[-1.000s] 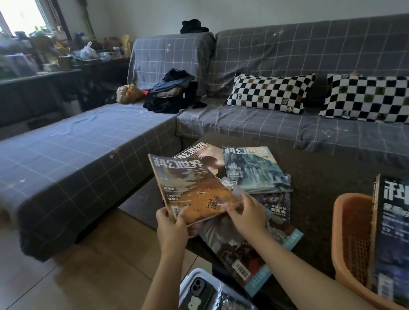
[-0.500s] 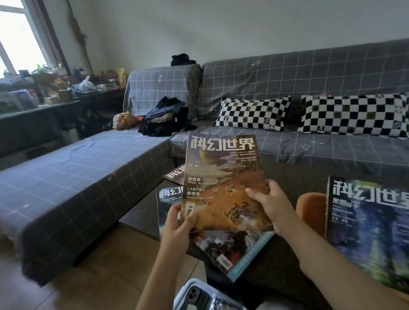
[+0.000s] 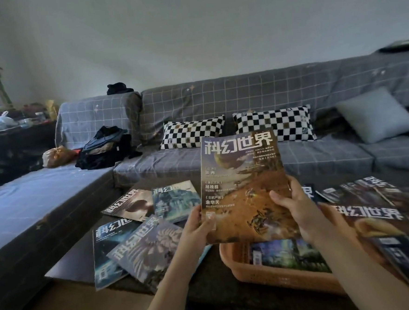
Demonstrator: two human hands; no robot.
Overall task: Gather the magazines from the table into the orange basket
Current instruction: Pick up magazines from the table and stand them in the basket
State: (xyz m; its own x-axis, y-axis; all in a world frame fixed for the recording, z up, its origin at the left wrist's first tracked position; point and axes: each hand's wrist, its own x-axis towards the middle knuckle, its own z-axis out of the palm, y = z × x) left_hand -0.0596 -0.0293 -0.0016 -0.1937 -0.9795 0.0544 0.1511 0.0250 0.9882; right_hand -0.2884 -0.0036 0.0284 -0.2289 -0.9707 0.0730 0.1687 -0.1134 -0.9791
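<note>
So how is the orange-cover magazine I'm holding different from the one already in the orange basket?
The orange-cover magazine is held upright above the basket by the left hand and right hand; the magazine in the basket lies flat.
The held one shows its whole cover in warm orange-brown; the basket one is dark blue-green and partly hidden behind the held one.
The held one is off every surface; the other rests inside the orange basket.
Both are glossy magazines.

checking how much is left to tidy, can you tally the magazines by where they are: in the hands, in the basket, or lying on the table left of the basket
Held up by the left hand and right hand: 1, the orange-cover magazine
In the orange basket: 1 visible, the blue-cover magazine
On the table, left of the basket: 4
Total: 6
</note>
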